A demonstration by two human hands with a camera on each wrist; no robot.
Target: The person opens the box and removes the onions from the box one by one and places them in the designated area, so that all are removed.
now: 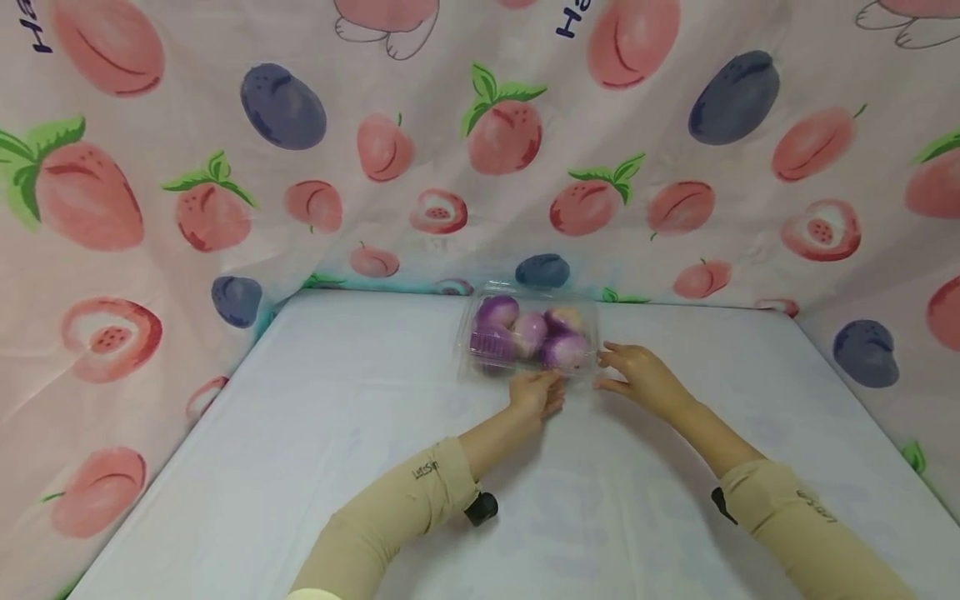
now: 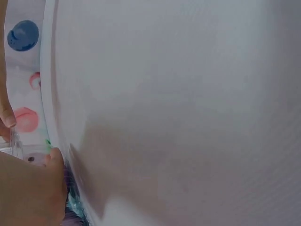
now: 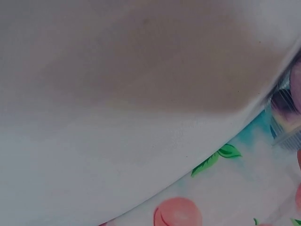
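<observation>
A clear plastic clamshell box (image 1: 465, 354) stands at the back of the table, holding several round purple-and-white vegetables (image 1: 529, 333) that resemble onions. At its front edge my left hand (image 1: 534, 396) grips the rim with bent fingers; the box hides part of that hold. My right hand (image 1: 645, 379) is at the right front corner, thumb and fingers spread apart, fingertips at the plastic. In the left wrist view, a fingertip of the right hand (image 2: 5, 115) meets the clear edge, beside the left hand (image 2: 33, 193). The right wrist view catches only the box's ribbed side (image 3: 284, 113).
A white cloth covers the table (image 1: 360, 467). Behind and beside it hangs a fruit-print curtain (image 1: 420, 100), close to the back of the box. Black wrist cameras sit under the left sleeve (image 1: 405, 500) and the right sleeve (image 1: 787, 500).
</observation>
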